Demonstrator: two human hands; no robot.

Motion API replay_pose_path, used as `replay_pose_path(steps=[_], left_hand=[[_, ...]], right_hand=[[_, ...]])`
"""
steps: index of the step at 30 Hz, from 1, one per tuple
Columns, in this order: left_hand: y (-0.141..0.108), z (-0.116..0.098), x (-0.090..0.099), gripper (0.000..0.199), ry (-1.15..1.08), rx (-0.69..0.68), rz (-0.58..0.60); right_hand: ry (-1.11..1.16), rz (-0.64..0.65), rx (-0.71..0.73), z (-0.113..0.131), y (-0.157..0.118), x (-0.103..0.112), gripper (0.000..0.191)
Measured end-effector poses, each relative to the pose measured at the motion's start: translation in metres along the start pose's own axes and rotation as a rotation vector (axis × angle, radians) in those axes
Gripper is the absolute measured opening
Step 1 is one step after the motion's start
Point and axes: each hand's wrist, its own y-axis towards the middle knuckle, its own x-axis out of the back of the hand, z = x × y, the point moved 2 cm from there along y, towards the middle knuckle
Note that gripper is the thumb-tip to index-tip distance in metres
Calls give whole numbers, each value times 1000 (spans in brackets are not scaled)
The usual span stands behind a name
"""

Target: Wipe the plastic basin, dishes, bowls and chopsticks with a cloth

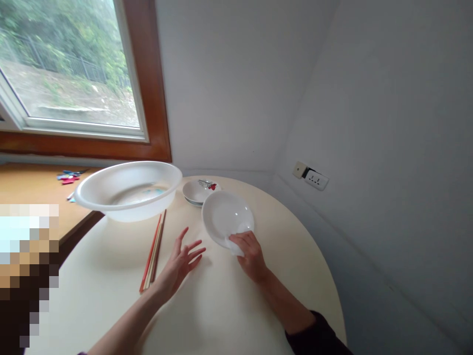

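My right hand [251, 250] is closed on the near right rim of a white plate [225, 214], with a white cloth or tissue [234, 245] between the fingers and the rim. The plate is tilted, its inner face toward me. My left hand [185, 256] hovers over the table with fingers spread, holding nothing, to the left of the plate. Behind the plate sits a small stack of shallow dishes [194, 190]; the top one has a red flower pattern. Several chopsticks [153, 256], red, pale and brown, lie left of my left hand.
A large translucent plastic basin [125, 212] stands at the back left of the round cream table [295, 276]. Beyond it, a wooden desk [22, 185] holds small red and blue items [70, 177]. Walls close in behind and at right, with a socket [317, 180].
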Motion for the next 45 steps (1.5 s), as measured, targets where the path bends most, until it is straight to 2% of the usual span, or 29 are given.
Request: replay_pose_path(steps=[2, 5, 10, 16, 19, 21, 25, 29, 34, 38, 42, 45], left_hand=[[-2, 2, -3, 88, -92, 3, 57], [-2, 3, -6, 82, -171, 57, 45], [2, 1, -4, 52, -305, 128, -172], [5, 2, -5, 49, -317, 163, -261], [3, 3, -6, 50, -291, 173, -284], [2, 3, -8, 51, -271, 169, -247], [1, 4, -11, 56, -246, 127, -157], [3, 8, -10, 60, -239, 77, -155], [5, 13, -6, 61, -224, 51, -156], [6, 13, -4, 59, -212, 26, -102], [8, 11, 0, 50, -225, -8, -121], [12, 10, 3, 35, -282, 24, -154]], right_hand=[[63, 65, 59, 22, -1, -7, 31], [132, 137, 83, 39, -2, -19, 22], [214, 277, 72, 37, 2, -26, 15], [292, 416, 32, 36, 10, -11, 17], [196, 431, -67, 35, 9, -10, 21], [112, 462, -131, 34, 6, -14, 26], [-48, 628, -191, 40, 3, -24, 25], [-212, 753, -210, 50, 6, -31, 30], [-248, 772, -228, 51, 12, -43, 35], [-202, 716, -266, 47, 19, -58, 40], [-40, 671, -246, 50, 35, -70, 41], [119, 710, -186, 59, 45, -71, 40]])
